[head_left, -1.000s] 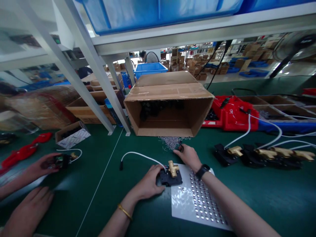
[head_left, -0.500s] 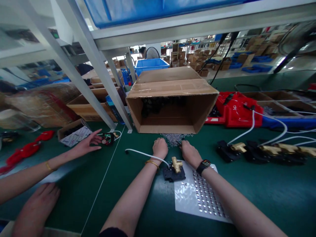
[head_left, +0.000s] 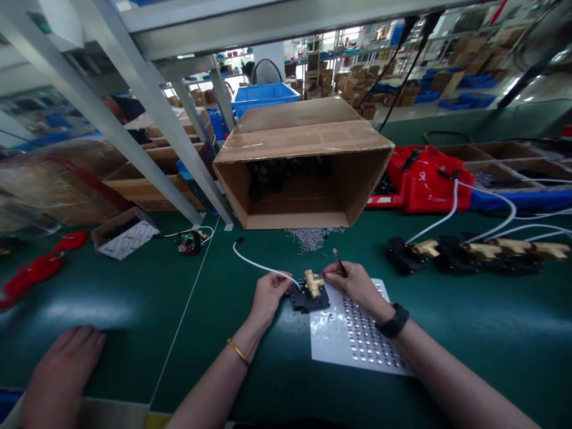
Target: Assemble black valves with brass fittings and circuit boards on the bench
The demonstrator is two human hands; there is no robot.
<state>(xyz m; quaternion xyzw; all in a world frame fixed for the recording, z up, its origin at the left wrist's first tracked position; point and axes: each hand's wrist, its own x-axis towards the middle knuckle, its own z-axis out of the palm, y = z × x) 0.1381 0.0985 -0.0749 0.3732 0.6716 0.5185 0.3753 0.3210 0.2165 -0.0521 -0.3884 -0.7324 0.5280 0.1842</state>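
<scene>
A black plastic housing (head_left: 308, 300) with a brass tee fitting (head_left: 314, 283) on top lies before me. A white cable (head_left: 261, 265) runs from it to the left, ending in a black plug. My left hand (head_left: 269, 295) is closed in a pinch at the housing's left edge; what its fingertips hold is hidden. My right hand (head_left: 355, 285) is closed around a slim dark pen-like tool (head_left: 340, 263), its fingertips close to the brass fitting's right end. Partly beneath the housing and right hand lies a white sheet (head_left: 326, 345) with rows of small shiny round pieces.
A pile of small screws (head_left: 311, 239) lies before an open cardboard box (head_left: 304, 134). Right stand a red bin (head_left: 435, 182) and several similar housings with brass fittings (head_left: 424, 250). Left are a small circuit assembly (head_left: 189, 242), a metal post (head_left: 156, 113) and a co-worker's hand (head_left: 67, 369).
Both my hands have drawn back from the screw pile to either side of the housing. The dark tool now shows plainly in my right hand. A co-worker's reaching arm has left the circuit assembly.
</scene>
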